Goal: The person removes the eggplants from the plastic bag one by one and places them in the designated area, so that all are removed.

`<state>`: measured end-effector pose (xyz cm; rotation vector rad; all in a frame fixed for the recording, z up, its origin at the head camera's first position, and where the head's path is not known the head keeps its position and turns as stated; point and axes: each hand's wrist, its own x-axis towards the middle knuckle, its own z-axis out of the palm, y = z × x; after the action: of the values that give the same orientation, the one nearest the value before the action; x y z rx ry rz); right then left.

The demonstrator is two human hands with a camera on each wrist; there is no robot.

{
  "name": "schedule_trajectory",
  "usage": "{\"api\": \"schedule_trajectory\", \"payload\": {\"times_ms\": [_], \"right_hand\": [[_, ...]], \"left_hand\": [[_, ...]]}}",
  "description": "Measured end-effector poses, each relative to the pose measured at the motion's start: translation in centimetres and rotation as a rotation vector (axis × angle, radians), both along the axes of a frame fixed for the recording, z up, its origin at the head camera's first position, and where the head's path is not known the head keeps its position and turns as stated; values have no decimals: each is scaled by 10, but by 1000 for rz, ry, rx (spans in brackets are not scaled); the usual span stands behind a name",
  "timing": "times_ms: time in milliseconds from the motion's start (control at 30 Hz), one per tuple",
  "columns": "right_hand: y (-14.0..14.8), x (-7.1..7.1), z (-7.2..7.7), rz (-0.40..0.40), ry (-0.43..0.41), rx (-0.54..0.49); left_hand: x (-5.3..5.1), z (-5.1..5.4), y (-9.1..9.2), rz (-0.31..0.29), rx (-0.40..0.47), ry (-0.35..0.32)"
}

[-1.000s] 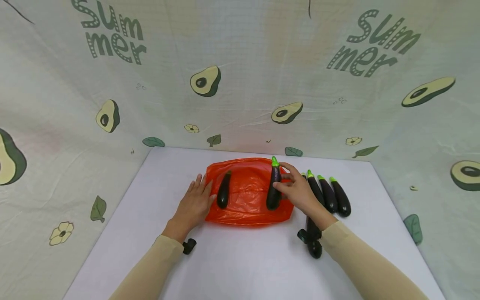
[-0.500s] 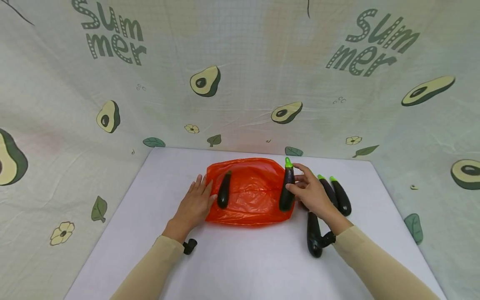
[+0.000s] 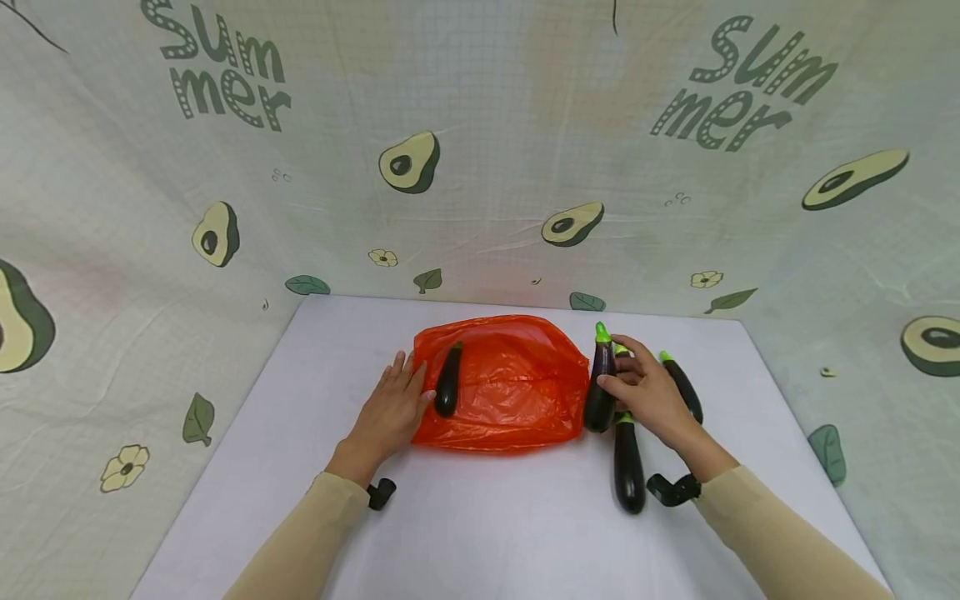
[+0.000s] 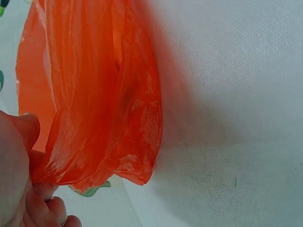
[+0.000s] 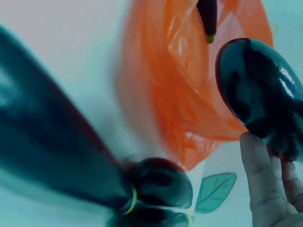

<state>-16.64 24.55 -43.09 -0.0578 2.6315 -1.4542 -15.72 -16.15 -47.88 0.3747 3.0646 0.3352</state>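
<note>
A red plastic bag [image 3: 517,417] lies mid-table, its mouth spread. My left hand [image 3: 388,408] is at its left side; in the left wrist view the bag's edge runs between the thumb [image 4: 29,130] and the fingers [image 4: 53,208]. Inside the bag lies a dark eggplant [image 3: 447,382]. Just right of the bag, my right hand [image 3: 647,387] holds another eggplant [image 3: 600,387] between thumb and fingers, green stem end away from me. Below that hand, a loose eggplant [image 3: 628,471] lies on the table. The right hand partly hides others behind it.
Another eggplant [image 3: 684,390] lies to the right of the right hand. A white table [image 3: 480,525] carries everything. Behind it hangs a pale cloth [image 3: 480,208] printed with avocados. Small black devices [image 3: 381,493] are worn at both wrists.
My right hand has carried the held eggplant rightward, from over the bag to beside its right edge. The left hand stays at the bag's left side; the eggplant inside has not moved.
</note>
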Motion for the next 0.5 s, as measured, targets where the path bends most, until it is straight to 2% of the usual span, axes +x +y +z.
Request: {"api": "schedule_trajectory", "payload": {"times_ms": [500], "right_hand": [[33,17,-7,-34,-2,81]], "left_hand": [[0,-2,0,-10,22,-4]]}}
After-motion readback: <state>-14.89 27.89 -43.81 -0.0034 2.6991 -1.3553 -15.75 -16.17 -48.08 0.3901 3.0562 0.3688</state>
